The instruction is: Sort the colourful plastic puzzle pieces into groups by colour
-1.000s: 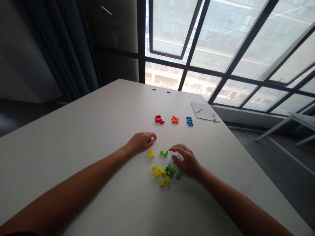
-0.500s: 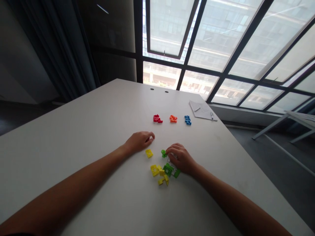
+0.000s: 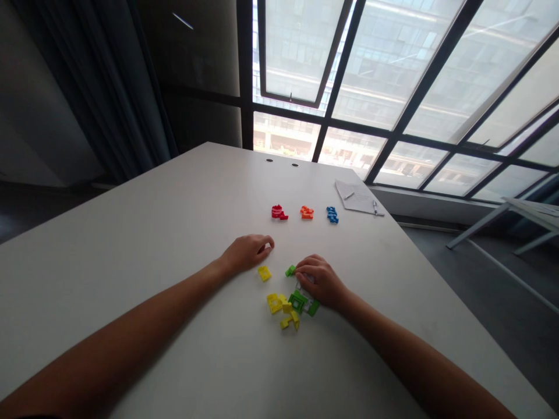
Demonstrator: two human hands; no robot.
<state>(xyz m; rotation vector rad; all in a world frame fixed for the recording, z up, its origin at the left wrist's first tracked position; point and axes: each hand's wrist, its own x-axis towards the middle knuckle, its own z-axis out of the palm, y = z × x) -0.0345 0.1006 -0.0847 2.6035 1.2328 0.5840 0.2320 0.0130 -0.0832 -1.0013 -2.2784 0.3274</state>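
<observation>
My left hand (image 3: 248, 252) rests on the table with its fingers loosely curved, a gap between thumb and fingertips and nothing seen in it. Just below it lies a yellow plastic piece (image 3: 264, 273). My right hand (image 3: 322, 281) has its fingertips closed at the edge of a small green plastic piece (image 3: 290, 270). Its palm hangs over white or clear pieces, partly hidden. Nearer to me, a larger green square piece (image 3: 297, 301) and another green piece (image 3: 313, 307) touch a cluster with several yellow pieces (image 3: 274, 303).
Farther off on the white table (image 3: 174, 233) stand a red group (image 3: 278, 212), an orange group (image 3: 307, 212) and a blue group (image 3: 332, 215) of plastic pieces. Paper (image 3: 358, 196) with pens lies at the right edge. Windows rise beyond the table.
The small green piece at my right fingertips has turned and now lies tilted differently. My left hand has stayed in place.
</observation>
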